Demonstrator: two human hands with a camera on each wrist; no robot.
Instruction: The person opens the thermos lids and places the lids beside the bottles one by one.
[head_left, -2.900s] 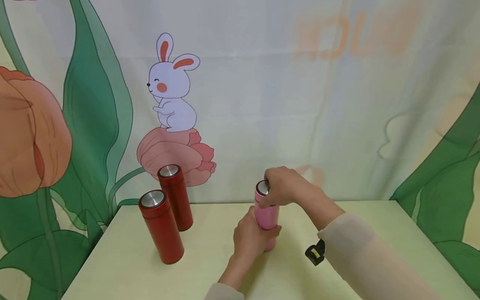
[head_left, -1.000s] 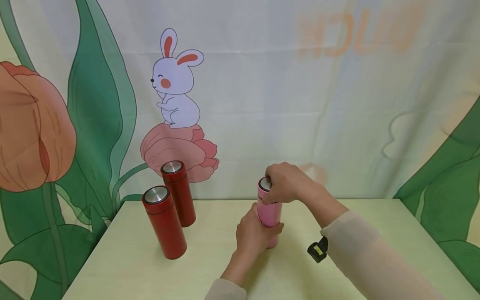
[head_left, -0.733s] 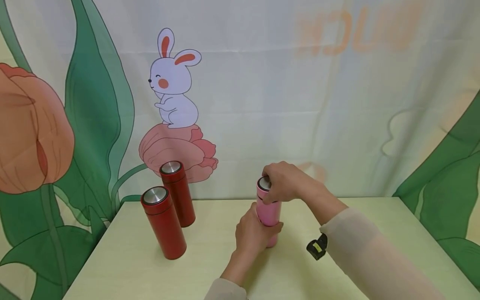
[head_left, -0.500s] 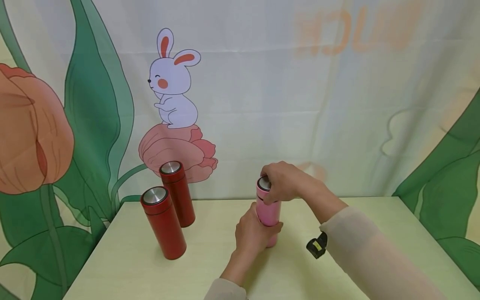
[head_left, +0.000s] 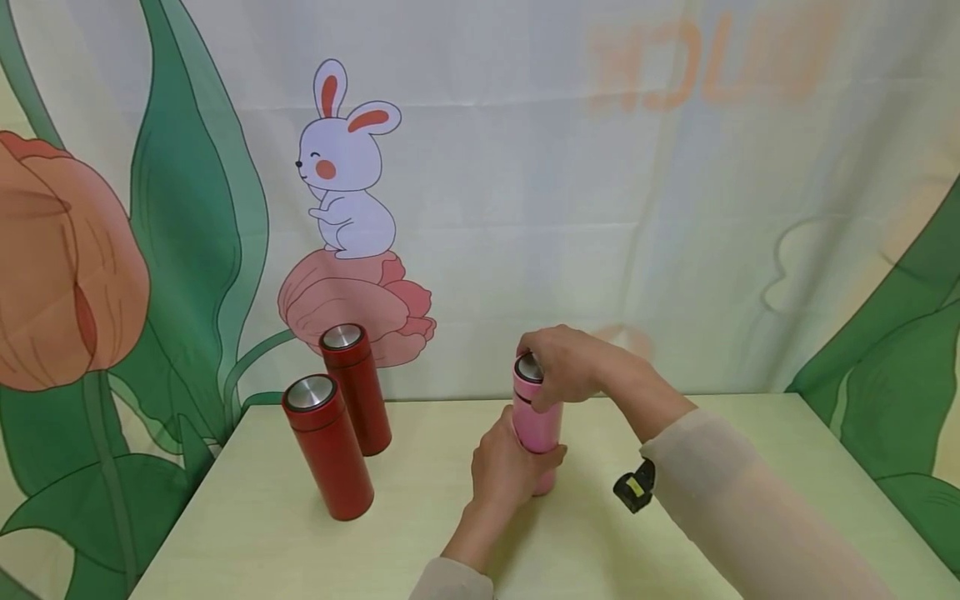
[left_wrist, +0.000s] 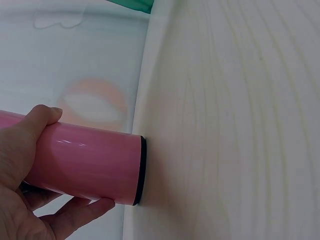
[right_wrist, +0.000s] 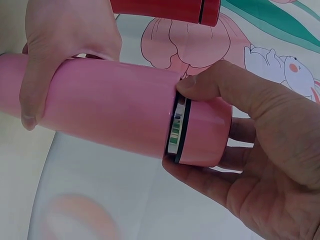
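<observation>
The pink bottle (head_left: 537,429) stood low in the head view, just right of the middle. A shiny ring (right_wrist: 176,132) showed under its lid (right_wrist: 206,132), so the lid seemed loose. The right hand (head_left: 568,367), fingers bent around the lid, had just turned a little toward frame left. The left hand (head_left: 504,467) hugged the bottle lower down, fingers curled. Two red bottles (head_left: 330,458) (head_left: 362,392) stood at lower left.

Rabbit-printed curtain (head_left: 487,208) hangs behind pale wood-grain table (head_left: 420,492)
</observation>
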